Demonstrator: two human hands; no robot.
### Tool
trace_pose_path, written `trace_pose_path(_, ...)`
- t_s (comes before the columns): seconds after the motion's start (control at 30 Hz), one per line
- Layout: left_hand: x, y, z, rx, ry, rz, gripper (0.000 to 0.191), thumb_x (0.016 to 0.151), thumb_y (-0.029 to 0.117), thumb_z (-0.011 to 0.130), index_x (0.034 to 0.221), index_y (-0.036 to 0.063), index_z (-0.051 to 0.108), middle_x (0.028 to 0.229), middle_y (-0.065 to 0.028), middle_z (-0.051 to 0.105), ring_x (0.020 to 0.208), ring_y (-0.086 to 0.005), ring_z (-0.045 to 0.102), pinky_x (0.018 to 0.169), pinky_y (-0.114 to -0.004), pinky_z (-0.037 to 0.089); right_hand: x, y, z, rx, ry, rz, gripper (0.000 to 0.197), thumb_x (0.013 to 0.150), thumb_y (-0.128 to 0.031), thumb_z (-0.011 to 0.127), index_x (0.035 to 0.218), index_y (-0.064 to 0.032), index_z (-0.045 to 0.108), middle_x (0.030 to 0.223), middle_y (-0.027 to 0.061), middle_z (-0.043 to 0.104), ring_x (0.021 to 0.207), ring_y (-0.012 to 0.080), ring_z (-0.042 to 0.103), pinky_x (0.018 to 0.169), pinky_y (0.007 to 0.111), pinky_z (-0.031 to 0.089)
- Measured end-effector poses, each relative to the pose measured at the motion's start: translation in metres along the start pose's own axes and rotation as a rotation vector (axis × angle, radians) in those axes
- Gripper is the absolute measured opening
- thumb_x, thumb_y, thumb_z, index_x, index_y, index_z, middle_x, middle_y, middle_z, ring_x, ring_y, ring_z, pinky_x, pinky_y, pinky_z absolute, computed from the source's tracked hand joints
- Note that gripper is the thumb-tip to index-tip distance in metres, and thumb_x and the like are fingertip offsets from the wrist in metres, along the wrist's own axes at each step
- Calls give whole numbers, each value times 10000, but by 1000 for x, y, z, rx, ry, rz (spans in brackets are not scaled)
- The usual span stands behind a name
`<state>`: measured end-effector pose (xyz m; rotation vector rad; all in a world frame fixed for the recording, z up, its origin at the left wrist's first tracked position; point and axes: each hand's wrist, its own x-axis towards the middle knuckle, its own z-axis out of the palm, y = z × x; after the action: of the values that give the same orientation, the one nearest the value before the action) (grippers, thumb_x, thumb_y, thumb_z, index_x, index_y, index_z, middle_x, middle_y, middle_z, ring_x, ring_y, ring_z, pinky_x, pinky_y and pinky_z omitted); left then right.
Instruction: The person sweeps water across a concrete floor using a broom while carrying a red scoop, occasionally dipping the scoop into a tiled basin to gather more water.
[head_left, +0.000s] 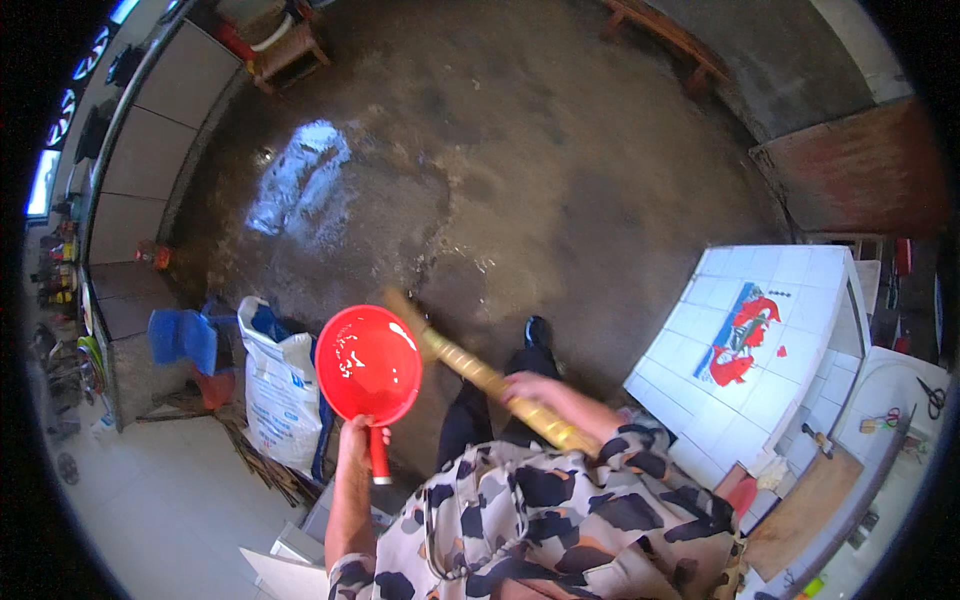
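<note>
My left hand (362, 430) grips the handle of a red plastic dipper (369, 365), its bowl facing up with bright glints inside. Whether it holds water cannot be told. My right hand (536, 391) is wrapped around a long yellow-brown stick or broom handle (466, 363) with shiny bands, which slants from my right forearm towards the floor. Its far end is blurred beside the dipper's rim. Below, dark trousers and a black shoe (537, 331) show on the wet-looking floor (517, 195).
A white sack (281, 405) and a blue plastic chair (180, 336) stand at left, near thin sticks (259, 461). To the right is a white-tiled counter (675, 367) with a red fish picture. Wooden benches (667, 34) stand farther off.
</note>
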<state>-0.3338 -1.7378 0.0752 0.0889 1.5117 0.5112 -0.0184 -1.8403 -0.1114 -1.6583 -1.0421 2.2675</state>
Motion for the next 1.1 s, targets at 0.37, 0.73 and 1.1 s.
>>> trace_pose_path(0.37, -29, -14, 33, -344, 24, 74, 300, 696, 135, 427, 928, -54, 404, 799, -227, 567, 469, -182, 487, 418, -259, 453, -202, 57, -301, 418, 714, 205, 181, 641, -94, 595, 783, -42, 497, 629, 78, 514, 504, 197, 516, 453, 322, 441)
trace_pose_path(0.73, -20, -13, 4, -500, 33, 122, 410, 690, 140, 431, 1039, -70, 378, 868, -231, 560, 488, -166, 487, 427, -247, 449, -158, -71, -213, 672, 211, 66, 534, 683, -31, 522, 1172, -131, 331, 776, 105, 507, 549, 216, 558, 443, 340, 491)
trace_pose_path(1.1, 13, 39, -74, -536, 118, 102, 347, 645, 122, 462, 947, -46, 427, 709, -173, 555, 473, -205, 502, 397, -281, 452, 164, -234, -12, -554, -401, -124, 391, 603, -235, 651, 919, -35, 540, 817, 79, 566, 702, 184, 545, 630, 332, 444)
